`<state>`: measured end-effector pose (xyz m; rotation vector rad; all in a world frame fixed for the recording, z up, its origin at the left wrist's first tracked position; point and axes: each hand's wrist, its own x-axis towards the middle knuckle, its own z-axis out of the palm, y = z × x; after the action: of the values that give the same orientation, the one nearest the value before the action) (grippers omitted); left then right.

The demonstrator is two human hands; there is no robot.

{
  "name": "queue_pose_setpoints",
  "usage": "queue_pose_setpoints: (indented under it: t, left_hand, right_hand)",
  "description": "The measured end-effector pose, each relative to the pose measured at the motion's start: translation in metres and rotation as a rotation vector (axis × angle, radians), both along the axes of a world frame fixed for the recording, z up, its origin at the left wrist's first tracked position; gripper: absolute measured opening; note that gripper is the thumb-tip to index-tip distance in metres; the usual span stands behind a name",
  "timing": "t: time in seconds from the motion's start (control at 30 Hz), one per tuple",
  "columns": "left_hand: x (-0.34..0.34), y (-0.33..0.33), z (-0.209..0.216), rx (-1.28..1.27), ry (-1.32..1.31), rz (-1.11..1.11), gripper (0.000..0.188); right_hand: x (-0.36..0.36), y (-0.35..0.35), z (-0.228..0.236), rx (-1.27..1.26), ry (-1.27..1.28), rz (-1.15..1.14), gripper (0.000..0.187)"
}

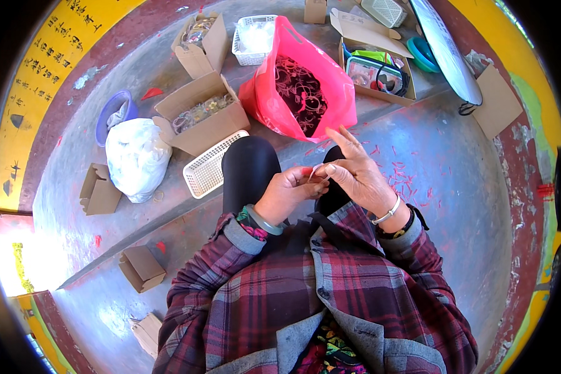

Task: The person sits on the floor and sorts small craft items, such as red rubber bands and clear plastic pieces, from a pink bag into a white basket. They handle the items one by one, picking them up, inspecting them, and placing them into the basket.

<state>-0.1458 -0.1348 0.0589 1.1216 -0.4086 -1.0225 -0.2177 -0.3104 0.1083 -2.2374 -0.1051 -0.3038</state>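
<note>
My left hand (285,196) is closed in front of my knees, its thumb and fingers pinching a small thin pale loop or strip (314,171). My right hand (363,181) meets it at the same small piece, thumb and forefinger pressed together, the other fingers stretched forward. The piece is too small to name exactly. Just beyond my fingers stands a pink plastic bag (338,93), gaping wide, with many thin pink and dark loops (300,93) inside.
Left of the bag are a cardboard box (196,141) of small clear pieces, a cream basket (196,177), a stuffed white bag (137,165) and a purple basin (101,129). Another open carton (396,96) sits at far right. Red scraps (405,187) litter the floor on the right.
</note>
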Motion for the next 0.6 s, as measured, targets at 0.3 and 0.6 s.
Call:
queue_pose_setpoints:
  t: [0.3,0.6]
  left_hand:
    - [-0.007,-0.003,-0.004,0.059,-0.208,-0.018,0.028]
    - [0.006,0.0,-0.008,0.011,0.07,-0.14,0.031]
  right_hand:
    - [0.002,0.007,-0.019,0.014,0.092,0.131,0.041]
    - [0.004,-0.001,-0.019,0.047,0.171,0.333,0.017]
